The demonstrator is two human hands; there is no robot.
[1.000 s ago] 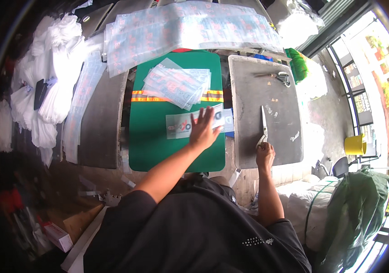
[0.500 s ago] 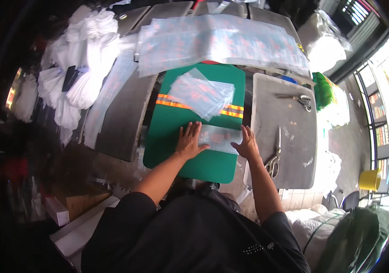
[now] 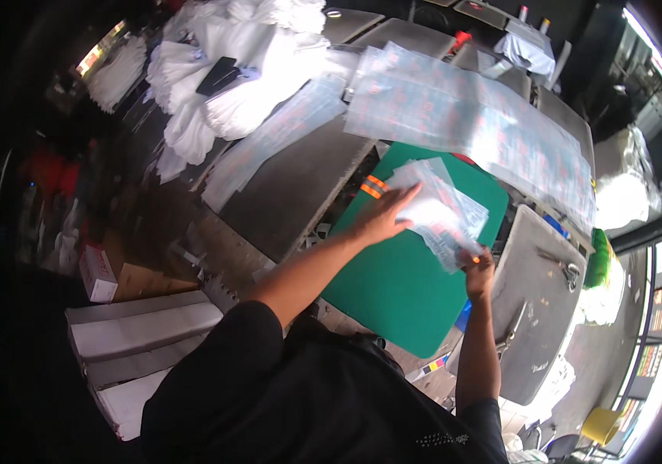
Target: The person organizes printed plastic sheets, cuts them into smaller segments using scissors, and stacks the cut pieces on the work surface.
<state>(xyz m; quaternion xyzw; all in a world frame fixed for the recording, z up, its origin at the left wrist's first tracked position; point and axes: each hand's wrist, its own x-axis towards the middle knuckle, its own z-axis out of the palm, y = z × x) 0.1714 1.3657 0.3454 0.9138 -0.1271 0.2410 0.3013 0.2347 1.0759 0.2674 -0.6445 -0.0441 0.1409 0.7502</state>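
A pile of translucent plastic sheets (image 3: 437, 207) with faint reddish print lies fanned out on a green board (image 3: 393, 290). My left hand (image 3: 383, 218) rests at the pile's left side with its fingers stretched out, over part of an orange and dark striped band (image 3: 374, 186). At the pile's near right corner, my right hand (image 3: 478, 272) is closed on the edge of a plastic sheet, its fingertips pinched together. How many sheets lie in that pinch cannot be made out.
Long printed plastic sheets (image 3: 485, 116) stretch across the grey tables behind the board. White fabric bundles (image 3: 261, 77) are heaped at the back left. On the right-hand grey tabletop lie scissors (image 3: 569, 272) and larger shears (image 3: 513, 329). White boxes (image 3: 145, 332) stand at lower left.
Both hands have moved from a single sheet on the board's near part to the pile; that sheet no longer lies there. My right hand has closed on a sheet edge. The view has turned.
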